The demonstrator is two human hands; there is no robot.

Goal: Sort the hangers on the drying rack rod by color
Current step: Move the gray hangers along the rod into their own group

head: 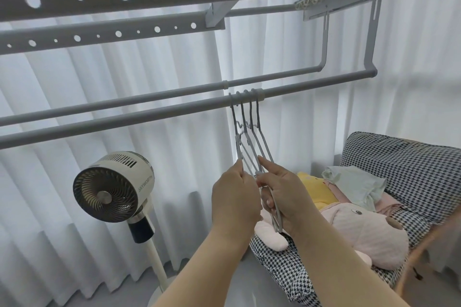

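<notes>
Both forearms reach up from the bottom of the view, and the fingers [270,200] of the right hand [282,194] curl around the lower end of a grey hanger, while the left hand [234,197] pinches the neighbouring hangers [245,137] just beside it. Four hooks sit bunched together on the front rod [124,119] of the drying rack, all greyish, so shades are hard to tell. Separating one hanger cleanly probably means lifting its hook clear before sliding it along.
</notes>
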